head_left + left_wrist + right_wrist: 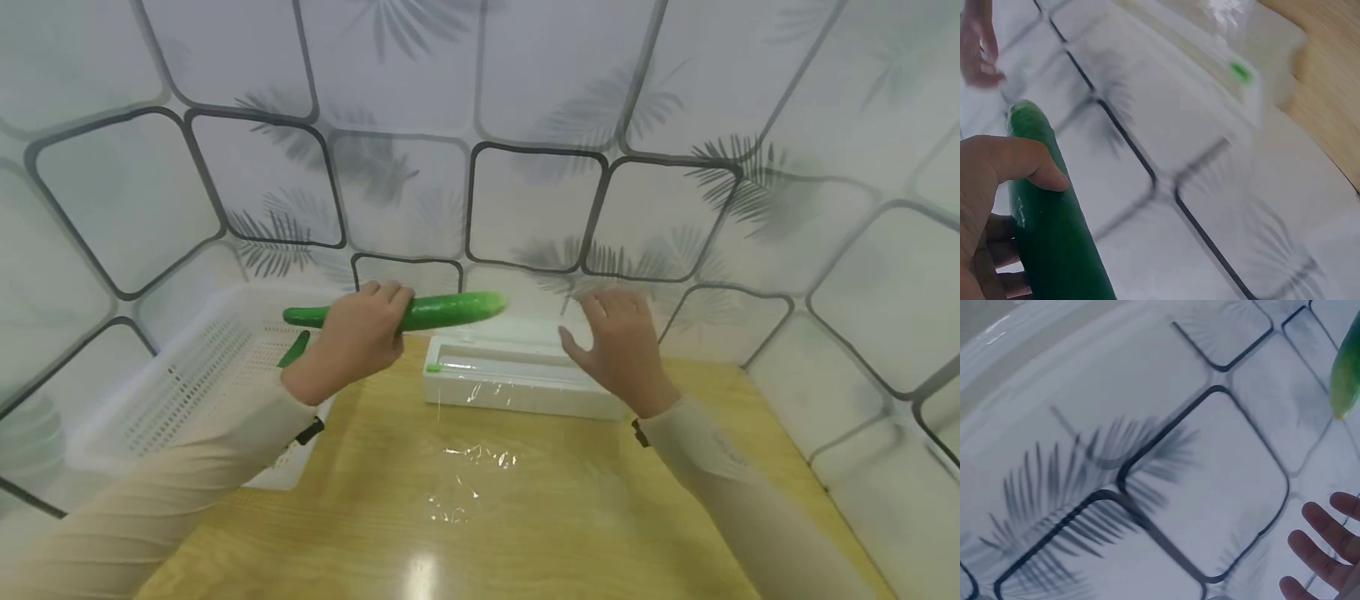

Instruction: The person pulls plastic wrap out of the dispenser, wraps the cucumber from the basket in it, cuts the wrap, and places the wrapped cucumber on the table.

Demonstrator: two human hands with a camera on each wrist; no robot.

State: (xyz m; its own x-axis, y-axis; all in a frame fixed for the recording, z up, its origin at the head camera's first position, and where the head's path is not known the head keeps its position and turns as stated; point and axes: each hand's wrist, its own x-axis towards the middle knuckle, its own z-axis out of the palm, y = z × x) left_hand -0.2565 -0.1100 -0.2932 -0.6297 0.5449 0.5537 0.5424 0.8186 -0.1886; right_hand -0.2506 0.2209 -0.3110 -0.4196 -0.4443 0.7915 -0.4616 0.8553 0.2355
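Observation:
In the head view the left hand (363, 327) grips a long green cucumber (450, 311) around its middle, held level above the table with its paler end pointing right. The left wrist view shows the thumb lying along the cucumber (1060, 237) and the fingers wrapped beneath. The right hand (621, 343) is raised over the right part of a white box (517, 400), fingers spread, holding nothing. Clear film hangs over the box front and lies on the table, catching light. In the right wrist view, the fingers of the right hand (1329, 550) are apart, below the cucumber's tip (1342, 394).
A white perforated basket (187, 375) stands at the left, partly behind the left arm, with another green cucumber (294, 350) at its right side. The wooden table (540, 517) meets patterned walls (536, 208) at the back and right.

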